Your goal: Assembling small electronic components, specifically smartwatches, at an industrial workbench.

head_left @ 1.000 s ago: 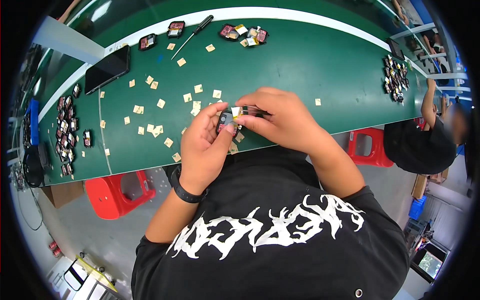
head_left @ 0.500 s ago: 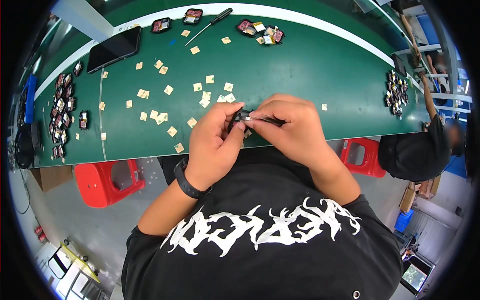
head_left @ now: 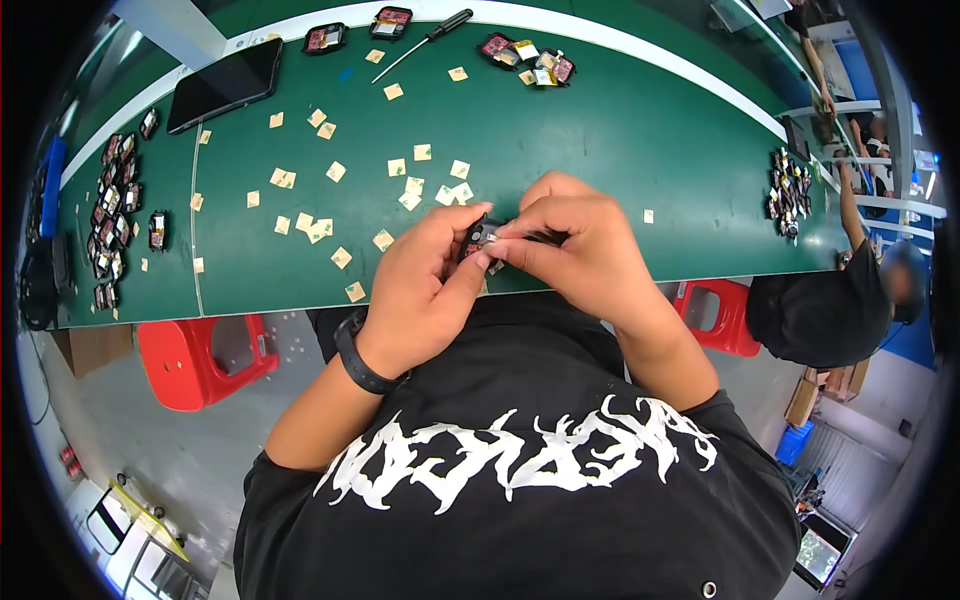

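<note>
Over the table's near edge, my left hand (head_left: 425, 285) is closed on a small black-cased electronic module (head_left: 476, 237), thumb and fingers pinching its sides. A reddish circuit board shows inside the case. My right hand (head_left: 590, 250) pinches what looks like slim tweezers (head_left: 545, 237), their dark rear end showing by the palm. The tips of my right thumb and forefinger meet over the module, near a small whitish piece. My fingers hide the tool's tips and much of the module.
Small cream square stickers (head_left: 336, 172) lie scattered over the green table (head_left: 560, 140). A black phone-like slab (head_left: 225, 86), a screwdriver (head_left: 425, 45) and more modules (head_left: 325, 39) lie at the back. Module piles flank both ends. A co-worker (head_left: 820, 310) sits right; a red stool (head_left: 180, 365) stands left.
My right fingertips have closed in over the module, and less of the tweezers shows. The view has shifted slightly. Both hands keep their holds.
</note>
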`<state>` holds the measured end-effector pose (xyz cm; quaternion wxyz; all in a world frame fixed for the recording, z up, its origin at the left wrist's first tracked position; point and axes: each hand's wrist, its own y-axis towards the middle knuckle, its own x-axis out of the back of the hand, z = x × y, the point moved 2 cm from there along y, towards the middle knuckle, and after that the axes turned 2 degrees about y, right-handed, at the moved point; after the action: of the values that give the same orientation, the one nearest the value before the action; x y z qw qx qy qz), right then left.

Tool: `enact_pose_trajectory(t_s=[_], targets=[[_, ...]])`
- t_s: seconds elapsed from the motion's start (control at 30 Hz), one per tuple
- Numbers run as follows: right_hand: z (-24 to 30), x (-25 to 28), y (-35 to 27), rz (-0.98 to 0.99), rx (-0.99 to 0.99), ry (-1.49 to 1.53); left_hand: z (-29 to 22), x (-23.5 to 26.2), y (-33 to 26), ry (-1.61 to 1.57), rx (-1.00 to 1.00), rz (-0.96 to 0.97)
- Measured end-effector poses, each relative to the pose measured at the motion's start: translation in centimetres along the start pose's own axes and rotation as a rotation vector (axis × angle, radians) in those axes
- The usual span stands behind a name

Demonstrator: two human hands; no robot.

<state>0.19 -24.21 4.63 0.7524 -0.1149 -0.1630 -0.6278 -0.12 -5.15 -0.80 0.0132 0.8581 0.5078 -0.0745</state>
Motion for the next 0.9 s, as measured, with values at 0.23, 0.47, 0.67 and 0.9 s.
enact_pose_trajectory(t_s=[0.23, 0.47, 0.67, 0.9], targets=[[-1.4, 0.2, 1.6, 0.032, -0.322, 0.129, 0.2, 0.5, 0.0, 0.118, -0.006, 0.062], [-2.1, 0.2, 1.4, 0.269, -0.548, 0.392, -1.6, 0.6, 0.3, 0.377, -0.089, 0.094], [-1.4, -1.0, 0.6, 0.157, -0.560, 0.593, -0.9, 0.4, -0.2, 0.286, -0.127, 0.026], [-0.7, -1.0, -0.1, 0.205, -0.638, 0.954, -2.3, -0.5, -0.7, 0.394, -0.308, -0.092]])
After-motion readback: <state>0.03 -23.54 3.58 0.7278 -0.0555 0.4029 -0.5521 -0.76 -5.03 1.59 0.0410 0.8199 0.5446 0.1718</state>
